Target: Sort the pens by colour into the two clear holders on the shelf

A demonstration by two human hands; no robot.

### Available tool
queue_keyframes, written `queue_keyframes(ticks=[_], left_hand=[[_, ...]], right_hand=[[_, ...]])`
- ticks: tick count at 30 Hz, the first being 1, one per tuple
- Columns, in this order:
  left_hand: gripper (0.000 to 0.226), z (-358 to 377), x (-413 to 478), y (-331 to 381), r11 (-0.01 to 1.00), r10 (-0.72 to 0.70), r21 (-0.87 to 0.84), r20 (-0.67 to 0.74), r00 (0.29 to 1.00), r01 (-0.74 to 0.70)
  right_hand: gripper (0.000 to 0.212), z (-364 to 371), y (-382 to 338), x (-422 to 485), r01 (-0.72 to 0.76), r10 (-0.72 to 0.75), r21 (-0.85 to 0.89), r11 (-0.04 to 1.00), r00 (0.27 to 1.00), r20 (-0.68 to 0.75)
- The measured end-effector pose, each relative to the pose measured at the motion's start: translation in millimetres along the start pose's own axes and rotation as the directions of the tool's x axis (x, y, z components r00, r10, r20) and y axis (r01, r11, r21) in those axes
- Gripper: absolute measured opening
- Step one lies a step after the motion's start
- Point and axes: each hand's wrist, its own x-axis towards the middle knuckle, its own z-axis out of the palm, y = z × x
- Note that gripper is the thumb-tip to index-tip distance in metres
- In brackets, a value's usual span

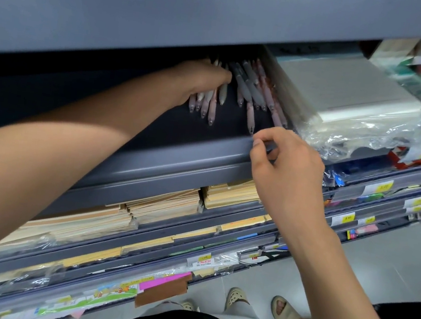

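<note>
**A:** The left hand (204, 78) reaches deep onto the shelf (176, 125) and lies over one bunch of pens (212, 106). Its fingers are hidden, so I can't tell whether it grips them or only rests there. The right hand (287, 175) looks to have thumb and forefinger pinched on the front lip (204, 156).

**B:** And the other pens?

**A:** A second bunch (253, 92) lies just to the right, against the wrapped paper stack (346, 97). I can't make out either clear holder.

**B:** Which way do they lie?

**A:** Flat. Their long axes run from the back of the shelf to the front edge, with the tips towards the front. They are slightly fanned, and the right bunch slants towards the paper stack.

**B:** So how would you handle this step?

**A:** I'd draw a few forward along their own length, not sideways, so that none roll. At the front edge the light should show pale from pink from grey, since the colours blur back there. I'd also free the right hand to take each sorted handful.
</note>
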Motion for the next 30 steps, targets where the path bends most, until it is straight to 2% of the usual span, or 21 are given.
queue_keyframes(ticks=[2,4,6,8,9,10,12,17,19,22,24,27,30], left_hand=[[0.029,4,2,2,1.0,-0.004,0.011,-0.022,1.0,0.005],[0.018,10,4,5,0.999,0.009,0.048,-0.065,0.998,-0.006],[0.038,16,7,6,0.988,0.01,0.156,-0.109,0.994,0.008],[0.029,15,10,7,0.982,0.07,0.181,-0.11,0.991,-0.05],[0.033,12,11,6,0.985,0.084,0.16,-0.088,0.993,-0.069],[0.049,9,12,3,0.981,0.102,0.169,-0.063,0.993,-0.09],[0.067,-2,11,-7,0.955,0.14,0.269,-0.043,0.989,-0.123],[0.067,-34,10,-33,0.882,0.125,0.452,0.04,0.991,-0.13],[0.071,-45,6,-40,0.852,0.14,0.496,0.098,0.985,-0.17],[0.078,-56,-3,-46,0.85,0.151,0.476,0.188,0.971,-0.224],[0.091,-60,-8,-48,0.866,0.126,0.448,0.233,0.964,-0.222],[0.105,-66,-11,-46,0.85,0.105,0.488,0.209,0.972,-0.196],[0.099,-71,-7,-39,0.826,0.005,0.552,0.193,0.981,-0.113]], right_hand=[[0.014,-3,-3,3,-0.002,0.002,0.006,1.0,1.0,0.012],[0.013,-5,-6,5,0.011,-0.011,0.01,1.0,1.0,0.0],[0.013,-9,-10,10,0.034,-0.034,-0.019,0.999,0.999,-0.03],[0.014,-12,-13,21,0.043,-0.047,-0.084,0.996,0.998,-0.052],[0.016,-13,-13,28,0.037,-0.044,-0.121,0.992,0.998,-0.052],[0.017,-14,-13,36,0.032,-0.039,-0.149,0.988,0.998,-0.043],[0.018,-14,-13,50,0.035,-0.037,-0.175,0.984,0.999,-0.007],[0.019,-2,-16,75,0.122,-0.119,-0.283,0.951,0.993,0.027],[0.019,4,-17,86,0.12,-0.109,-0.339,0.933,0.993,0.053],[0.026,13,-17,99,0.09,-0.07,-0.381,0.92,0.995,0.066],[0.034,20,-16,103,0.106,-0.079,-0.423,0.9,0.993,0.083],[0.04,27,-15,107,0.114,-0.081,-0.459,0.881,0.993,0.091],[0.037,31,-14,113,0.094,-0.064,-0.476,0.875,0.995,0.079]])
